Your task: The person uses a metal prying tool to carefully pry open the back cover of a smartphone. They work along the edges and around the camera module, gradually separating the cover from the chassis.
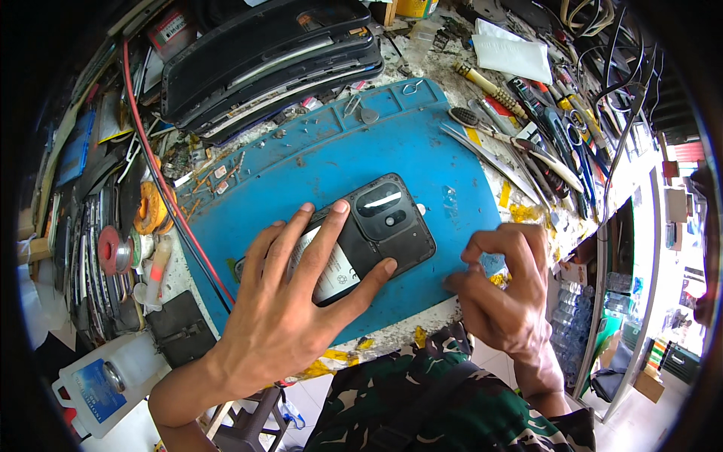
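A dark smartphone (407,245) with its back cover off lies at a slant on the blue work mat (392,143). Its camera block is at the upper right end, and a white battery (336,276) shows between my fingers. My left hand (290,301) rests on the phone with fingers spread; it covers much of the lower left end. To the right of the phone, over the mat's edge, my right hand (508,290) is curled, thumb and forefinger brought together. Whatever they may pinch is too small to make out.
Stacked dark phone panels (271,68) stand behind the mat. Tweezers (489,162), a brush (467,117) and several screwdrivers crowd the right. Red and black cables (162,188) cross the left side, near a solder spool (113,252). A white jug (105,384) stands lower left.
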`<move>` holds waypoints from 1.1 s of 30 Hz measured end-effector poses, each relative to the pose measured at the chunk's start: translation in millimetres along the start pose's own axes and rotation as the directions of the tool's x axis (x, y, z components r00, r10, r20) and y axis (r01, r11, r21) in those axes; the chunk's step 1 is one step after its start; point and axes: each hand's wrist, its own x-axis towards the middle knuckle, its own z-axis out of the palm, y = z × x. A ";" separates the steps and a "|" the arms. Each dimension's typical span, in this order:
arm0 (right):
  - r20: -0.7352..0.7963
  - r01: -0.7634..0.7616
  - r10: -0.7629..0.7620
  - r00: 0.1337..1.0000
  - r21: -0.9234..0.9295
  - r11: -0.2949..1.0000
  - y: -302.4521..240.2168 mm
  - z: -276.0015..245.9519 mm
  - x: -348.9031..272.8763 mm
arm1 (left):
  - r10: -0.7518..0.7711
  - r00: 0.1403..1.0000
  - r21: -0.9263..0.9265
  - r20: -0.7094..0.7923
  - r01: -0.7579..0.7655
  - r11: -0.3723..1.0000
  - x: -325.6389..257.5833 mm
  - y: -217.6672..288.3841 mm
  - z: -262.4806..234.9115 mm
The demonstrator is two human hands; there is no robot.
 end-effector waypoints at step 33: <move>0.012 0.139 -0.139 0.990 -0.072 0.988 -27.6 35.9 -18.9 | -0.390 0.915 -0.114 -0.103 0.379 0.918 -71.2 -4.9 -14.1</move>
